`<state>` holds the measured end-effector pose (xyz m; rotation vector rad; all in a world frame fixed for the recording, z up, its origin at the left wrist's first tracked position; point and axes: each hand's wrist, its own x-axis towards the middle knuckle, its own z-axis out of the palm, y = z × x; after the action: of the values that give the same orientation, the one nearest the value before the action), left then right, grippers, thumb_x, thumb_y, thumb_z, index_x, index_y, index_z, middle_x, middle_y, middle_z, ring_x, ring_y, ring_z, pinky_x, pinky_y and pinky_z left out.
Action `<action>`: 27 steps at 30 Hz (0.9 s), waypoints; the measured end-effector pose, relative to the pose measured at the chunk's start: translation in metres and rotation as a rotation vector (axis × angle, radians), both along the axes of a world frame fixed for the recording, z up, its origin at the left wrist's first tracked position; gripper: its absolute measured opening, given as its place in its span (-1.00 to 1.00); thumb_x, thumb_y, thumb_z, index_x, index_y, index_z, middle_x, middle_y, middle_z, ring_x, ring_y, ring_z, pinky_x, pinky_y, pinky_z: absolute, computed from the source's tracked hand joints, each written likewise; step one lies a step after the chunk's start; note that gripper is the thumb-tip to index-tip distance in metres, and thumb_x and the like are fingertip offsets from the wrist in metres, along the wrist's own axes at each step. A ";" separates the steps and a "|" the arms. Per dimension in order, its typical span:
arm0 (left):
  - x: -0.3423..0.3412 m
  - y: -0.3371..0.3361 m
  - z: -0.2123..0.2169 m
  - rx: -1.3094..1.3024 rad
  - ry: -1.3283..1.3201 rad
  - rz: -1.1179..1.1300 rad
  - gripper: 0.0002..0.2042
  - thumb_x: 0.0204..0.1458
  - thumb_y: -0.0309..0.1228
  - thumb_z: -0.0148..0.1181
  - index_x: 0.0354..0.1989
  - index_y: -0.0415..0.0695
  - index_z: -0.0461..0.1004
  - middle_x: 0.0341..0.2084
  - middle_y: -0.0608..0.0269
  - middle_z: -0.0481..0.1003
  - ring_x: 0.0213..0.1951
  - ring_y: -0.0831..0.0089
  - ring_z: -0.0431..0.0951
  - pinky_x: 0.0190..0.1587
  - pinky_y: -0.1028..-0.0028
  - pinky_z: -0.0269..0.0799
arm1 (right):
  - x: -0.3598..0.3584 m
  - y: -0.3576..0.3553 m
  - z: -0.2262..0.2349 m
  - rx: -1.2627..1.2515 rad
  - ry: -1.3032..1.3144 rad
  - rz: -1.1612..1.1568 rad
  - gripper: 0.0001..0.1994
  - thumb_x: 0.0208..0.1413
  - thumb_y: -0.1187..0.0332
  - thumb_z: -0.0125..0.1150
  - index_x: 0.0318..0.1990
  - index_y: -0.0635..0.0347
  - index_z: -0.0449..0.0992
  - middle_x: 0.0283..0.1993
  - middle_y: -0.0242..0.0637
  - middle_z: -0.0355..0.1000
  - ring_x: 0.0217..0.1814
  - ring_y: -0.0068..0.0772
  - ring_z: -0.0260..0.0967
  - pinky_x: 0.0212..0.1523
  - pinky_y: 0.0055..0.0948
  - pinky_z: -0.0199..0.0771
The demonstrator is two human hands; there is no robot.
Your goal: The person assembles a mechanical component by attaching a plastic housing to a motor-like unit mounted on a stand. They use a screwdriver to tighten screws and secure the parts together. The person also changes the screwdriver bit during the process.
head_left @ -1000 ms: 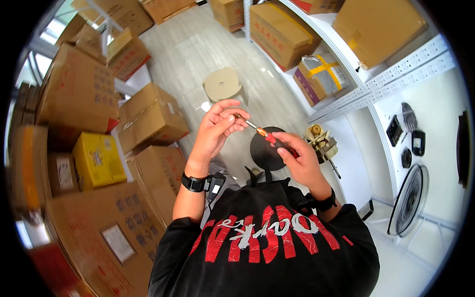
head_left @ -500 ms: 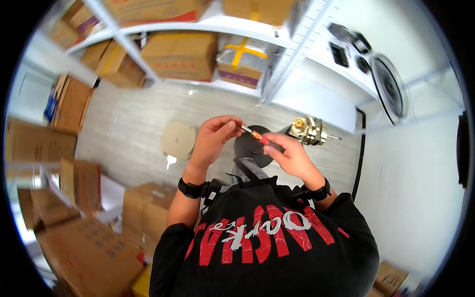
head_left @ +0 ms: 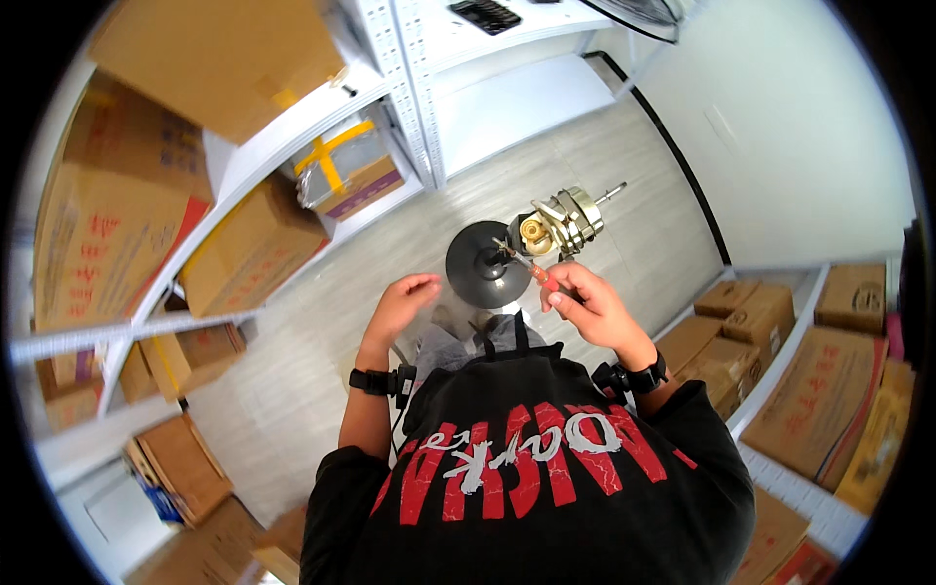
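My right hand (head_left: 590, 307) is closed around the red handle of a screwdriver (head_left: 545, 279). Its metal shaft points up and left, and the tip overlaps the dark round base (head_left: 468, 278) in the view. Just beyond that hand is a gold-coloured fan motor (head_left: 573, 220) with a thin shaft sticking out to the right and a cream-coloured round part on its left. The screwdriver looks apart from the motor. My left hand (head_left: 402, 307) hangs left of the base, thumb and fingers pressed together. Anything between those fingertips is too small to make out.
White metal shelving (head_left: 414, 107) with cardboard boxes (head_left: 258, 244) stands at the far left. Upper right holds a low white shelf (head_left: 526, 107) and part of a fan grille (head_left: 639, 12). More boxes (head_left: 809, 400) sit on shelving at right. A wooden box (head_left: 185, 463) stands lower left.
My left hand has come away from the screwdriver's tip, toward the lower left. The screwdriver stays in my right hand. The whole view has turned, bringing boxes at the right into sight.
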<state>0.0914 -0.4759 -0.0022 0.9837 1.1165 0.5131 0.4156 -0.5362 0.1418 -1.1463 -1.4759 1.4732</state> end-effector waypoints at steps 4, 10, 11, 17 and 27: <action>-0.024 0.051 -0.046 -0.055 0.062 -0.121 -0.68 0.19 -0.36 0.19 0.06 -0.23 0.50 -0.12 0.26 0.57 -0.09 0.51 0.56 -0.03 0.51 0.46 | -0.020 -0.017 0.002 0.019 -0.123 -0.236 -0.82 0.26 0.45 0.15 -0.03 0.25 0.42 -0.29 -0.45 0.40 -0.30 -0.67 0.28 -0.25 -0.59 0.32; -0.013 0.076 -0.022 0.073 0.070 -0.218 -0.70 0.17 -0.33 0.23 0.03 -0.18 0.52 -0.15 0.28 0.59 -0.12 0.53 0.56 -0.07 0.54 0.46 | -0.038 -0.068 0.023 -0.008 0.040 -0.520 -0.81 0.26 0.46 0.15 -0.02 0.26 0.40 -0.27 -0.47 0.39 -0.32 -0.75 0.23 -0.32 -0.66 0.27; -0.010 0.079 -0.019 0.068 0.015 -0.226 -0.70 0.17 -0.33 0.23 0.03 -0.18 0.53 -0.15 0.27 0.59 -0.12 0.53 0.56 -0.07 0.54 0.45 | -0.040 -0.072 0.025 0.006 0.031 -0.553 -0.81 0.27 0.45 0.14 -0.01 0.26 0.40 -0.28 -0.47 0.40 -0.34 -0.75 0.22 -0.33 -0.66 0.26; 0.027 0.079 -0.010 0.219 -0.005 -0.403 -0.65 0.14 -0.37 0.24 0.09 -0.21 0.48 -0.11 0.24 0.57 -0.07 0.51 0.54 -0.05 0.50 0.45 | -0.048 -0.125 0.001 0.033 0.072 -0.753 -0.81 0.30 0.39 0.09 0.00 0.24 0.41 -0.30 -0.46 0.44 -0.41 -0.74 0.19 -0.39 -0.67 0.24; 0.069 0.093 -0.021 0.194 0.016 -0.605 -0.66 0.10 -0.42 0.28 0.04 -0.25 0.49 -0.14 0.23 0.57 -0.11 0.51 0.54 -0.06 0.51 0.46 | -0.084 -0.156 -0.060 0.040 0.216 -0.970 -0.79 0.33 0.39 0.01 0.02 0.26 0.41 -0.30 -0.36 0.47 -0.46 -0.72 0.19 -0.42 -0.65 0.24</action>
<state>0.1601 -0.3828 -0.0236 1.4272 0.7351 0.1202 0.3315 -0.6919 0.0817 -1.3430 -0.6113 0.8306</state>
